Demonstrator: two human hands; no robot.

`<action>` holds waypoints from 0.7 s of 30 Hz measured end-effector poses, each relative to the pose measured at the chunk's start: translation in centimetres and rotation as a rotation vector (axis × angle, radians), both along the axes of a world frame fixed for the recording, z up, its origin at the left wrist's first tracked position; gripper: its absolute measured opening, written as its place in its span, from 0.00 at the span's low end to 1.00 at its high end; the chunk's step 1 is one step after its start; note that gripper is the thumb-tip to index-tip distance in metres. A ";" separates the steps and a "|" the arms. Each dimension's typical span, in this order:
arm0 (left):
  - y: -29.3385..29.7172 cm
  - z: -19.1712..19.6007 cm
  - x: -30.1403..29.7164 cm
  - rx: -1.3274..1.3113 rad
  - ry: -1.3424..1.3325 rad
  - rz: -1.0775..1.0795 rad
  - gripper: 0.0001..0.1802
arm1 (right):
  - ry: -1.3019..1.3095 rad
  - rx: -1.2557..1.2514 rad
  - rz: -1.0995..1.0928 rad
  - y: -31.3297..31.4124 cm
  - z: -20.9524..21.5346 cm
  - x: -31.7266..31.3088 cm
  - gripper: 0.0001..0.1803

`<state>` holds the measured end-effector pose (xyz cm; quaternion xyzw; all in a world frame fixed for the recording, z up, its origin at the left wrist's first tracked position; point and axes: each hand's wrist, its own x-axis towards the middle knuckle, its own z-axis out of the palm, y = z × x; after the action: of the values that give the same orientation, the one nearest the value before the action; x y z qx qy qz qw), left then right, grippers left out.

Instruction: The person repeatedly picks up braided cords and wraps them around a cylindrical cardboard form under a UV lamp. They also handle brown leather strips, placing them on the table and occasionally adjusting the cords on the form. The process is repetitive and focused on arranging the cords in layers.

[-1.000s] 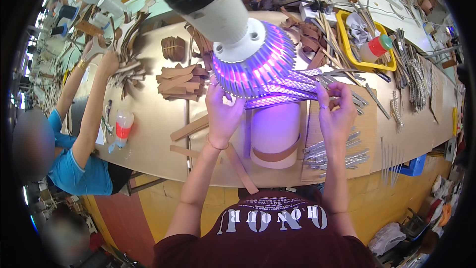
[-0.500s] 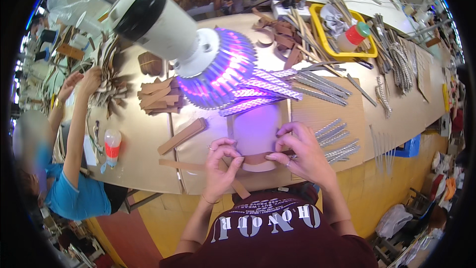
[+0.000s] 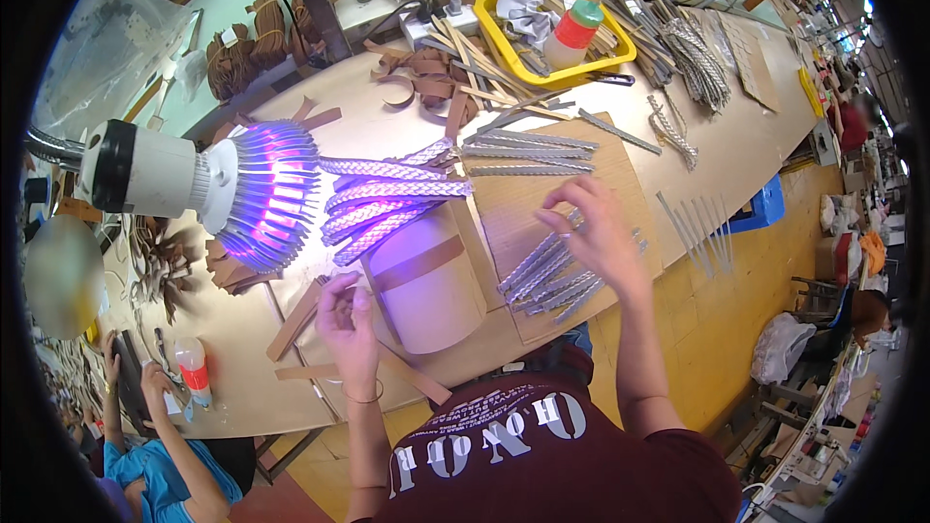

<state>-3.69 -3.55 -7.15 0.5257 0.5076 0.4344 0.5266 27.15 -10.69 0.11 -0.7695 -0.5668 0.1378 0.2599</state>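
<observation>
A rounded beige form [image 3: 436, 315] lies at the table's front edge, with a brown strip [image 3: 418, 264] running across it. Just left of the form is my left hand [image 3: 347, 329], its fingers loosely curled with a gap to the thumb and nothing visible between them. My right hand [image 3: 599, 237] hovers over grey braided strips [image 3: 552, 276] on a cardboard sheet [image 3: 630, 194]. Its thumb and forefinger are bent and slightly apart, and I see nothing in them. White braided strips [image 3: 387, 199] lie under the lamp's purple light, against the far side of the form.
A lamp [image 3: 257, 194] with a finned head reaches in from the left. At the back stands a yellow tray [image 3: 620, 50] holding a red-and-green bottle [image 3: 573, 34]. Brown leather-like scraps [image 3: 426, 73] lie nearby. At the lower left, a co-worker in a blue shirt [image 3: 160, 484] handles a dark piece.
My hands have let go of the brown strip and moved apart, the right one out over the grey braided strips. The view has turned, and the strip now sits higher on the form.
</observation>
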 end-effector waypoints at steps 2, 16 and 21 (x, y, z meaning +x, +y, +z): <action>-0.9 0.0 -0.7 0.023 0.081 0.085 0.09 | 0.003 -0.211 -0.044 -1.4 -0.2 1.7 0.12; -2.1 4.2 -1.0 0.222 0.082 0.111 0.05 | -0.191 -0.378 0.347 -2.5 -3.2 1.7 0.09; -2.4 4.6 -0.7 0.175 0.009 0.006 0.06 | -0.282 0.229 0.321 -1.9 -3.0 1.0 0.09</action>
<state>-4.42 -5.95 -2.55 0.5701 0.4715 0.4763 0.4753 28.14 -12.61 -2.86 -0.6466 -0.7246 0.0034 0.2385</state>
